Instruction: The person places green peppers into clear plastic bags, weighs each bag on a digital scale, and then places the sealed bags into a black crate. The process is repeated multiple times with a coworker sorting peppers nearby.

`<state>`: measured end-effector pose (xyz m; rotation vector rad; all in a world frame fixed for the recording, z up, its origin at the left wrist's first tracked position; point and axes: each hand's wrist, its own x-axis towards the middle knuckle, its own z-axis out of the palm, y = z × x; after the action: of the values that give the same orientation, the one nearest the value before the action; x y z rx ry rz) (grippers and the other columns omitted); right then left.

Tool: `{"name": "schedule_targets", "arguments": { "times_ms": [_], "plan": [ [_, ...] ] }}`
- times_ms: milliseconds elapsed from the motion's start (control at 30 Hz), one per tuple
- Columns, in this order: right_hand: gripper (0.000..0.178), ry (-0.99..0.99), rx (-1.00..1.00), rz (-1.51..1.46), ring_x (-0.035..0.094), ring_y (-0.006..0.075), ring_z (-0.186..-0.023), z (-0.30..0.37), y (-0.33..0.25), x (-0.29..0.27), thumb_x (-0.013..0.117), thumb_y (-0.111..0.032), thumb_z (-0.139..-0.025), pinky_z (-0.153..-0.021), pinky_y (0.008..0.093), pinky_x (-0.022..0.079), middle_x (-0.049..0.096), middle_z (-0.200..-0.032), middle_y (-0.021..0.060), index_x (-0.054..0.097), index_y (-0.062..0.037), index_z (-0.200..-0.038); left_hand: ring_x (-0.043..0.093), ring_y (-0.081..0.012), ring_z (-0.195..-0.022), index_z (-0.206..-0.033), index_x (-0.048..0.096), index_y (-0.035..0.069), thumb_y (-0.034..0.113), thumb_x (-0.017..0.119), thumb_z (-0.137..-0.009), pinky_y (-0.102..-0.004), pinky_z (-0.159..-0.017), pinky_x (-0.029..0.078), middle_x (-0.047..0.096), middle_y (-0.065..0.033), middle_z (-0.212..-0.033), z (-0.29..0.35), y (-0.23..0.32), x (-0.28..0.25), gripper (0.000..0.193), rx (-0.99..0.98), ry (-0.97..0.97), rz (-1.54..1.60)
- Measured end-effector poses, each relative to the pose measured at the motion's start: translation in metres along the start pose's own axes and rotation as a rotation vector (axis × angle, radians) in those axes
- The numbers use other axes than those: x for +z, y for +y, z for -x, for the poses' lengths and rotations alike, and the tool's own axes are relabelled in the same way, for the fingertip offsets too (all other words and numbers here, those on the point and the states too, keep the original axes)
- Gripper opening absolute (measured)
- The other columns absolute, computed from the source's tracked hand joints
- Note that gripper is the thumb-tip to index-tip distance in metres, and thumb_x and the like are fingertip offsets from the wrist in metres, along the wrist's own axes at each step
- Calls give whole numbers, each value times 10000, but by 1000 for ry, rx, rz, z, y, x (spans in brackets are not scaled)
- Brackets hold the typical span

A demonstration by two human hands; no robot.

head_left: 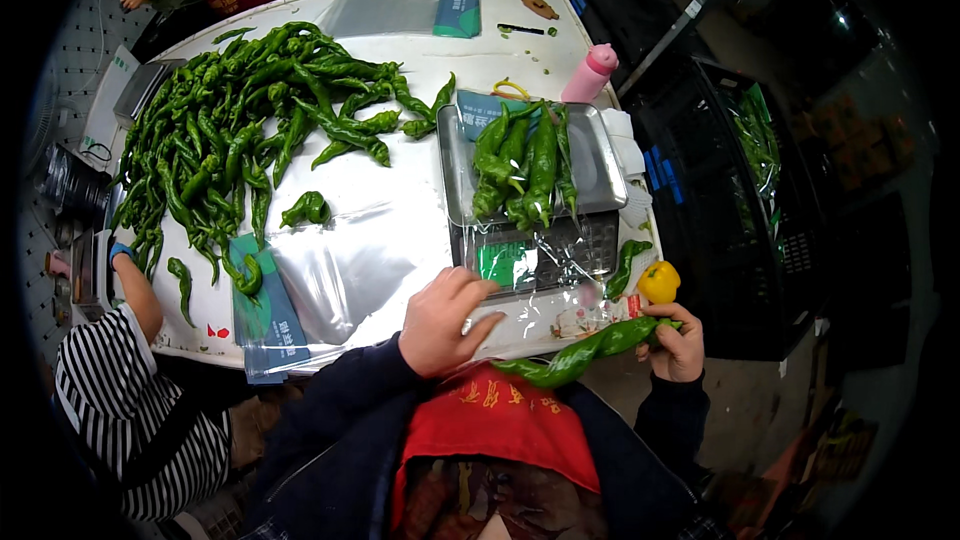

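Observation:
My right hand (678,342) pinches a long, twisted green pepper (572,358) by its stem end, holding it level in front of my red apron. My left hand (448,322) is at the table's near edge, beside the mouth of a clear plastic bag; its thumb stands apart from the fingers and nothing shows between them. Whether it touches the film I cannot tell. Several green peppers (541,165) lie inside that bag on the metal pan (603,165) of a scale. The scale's lit green display (507,264) shows through the film.
A large heap of green peppers (225,130) covers the table's left side. Flat clear bags (350,275) lie left of the scale, more bags (385,12) at the back. A pink bottle (591,73) and a yellow pepper (659,282) stand right. Co-workers are left; dark crates (720,180) right.

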<state>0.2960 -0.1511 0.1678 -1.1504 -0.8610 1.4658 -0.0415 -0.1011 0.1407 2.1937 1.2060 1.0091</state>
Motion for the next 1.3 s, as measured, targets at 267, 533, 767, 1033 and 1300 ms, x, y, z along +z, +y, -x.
{"name": "schedule_targets", "arguments": {
  "times_ms": [267, 533, 767, 1033, 1300],
  "plan": [
    [248, 221, -64, -334, 646, 191, -581, 32, 11, -25, 572, -138, -877, -500, 289, 525, 651, -883, 143, 501, -2, -1071, 509, -275, -734, -819, 556, 59, 63, 708, -692, -388, -661, 433, 475, -82, -768, -17, -5, 32, 199, 287, -22, -260],
    [403, -19, 7, -240, 678, 273, -640, 38, 31, -25, 622, -158, -869, -526, 370, 563, 655, -955, 244, 526, 76, -1183, 515, -300, -619, -743, 540, 26, 1, 660, -748, -389, -532, 420, 472, -110, -695, -31, 1, 15, 123, 214, 173, 74],
    [429, 31, -157, -342, 678, 246, -694, 9, 21, 21, 595, -115, -853, -576, 357, 576, 650, -1030, 222, 497, 41, -1240, 592, -257, -784, -1083, 579, 19, 167, 720, -799, -354, -683, 479, 593, -122, -889, -16, -4, 7, 350, 135, -99, 396],
    [552, -362, -205, 347, 617, 205, -1079, -43, 42, 144, 581, 123, -820, -920, 310, 491, 549, -1282, 182, 461, 34, -1351, 601, -156, -960, -1270, 511, 5, 255, 579, -957, -295, -831, 492, 636, -63, -1061, -23, -26, -7, 407, -435, 47, 1426],
    [247, -204, -201, 428, 675, 220, -863, -67, 10, 154, 466, 62, -883, -796, 310, 532, 666, -1001, 174, 632, 90, -1064, 574, -114, -644, -1052, 561, 13, 250, 605, -942, -248, -573, 477, 585, -41, -765, -33, -169, -55, 265, -779, 493, 1146]
  ]
}}
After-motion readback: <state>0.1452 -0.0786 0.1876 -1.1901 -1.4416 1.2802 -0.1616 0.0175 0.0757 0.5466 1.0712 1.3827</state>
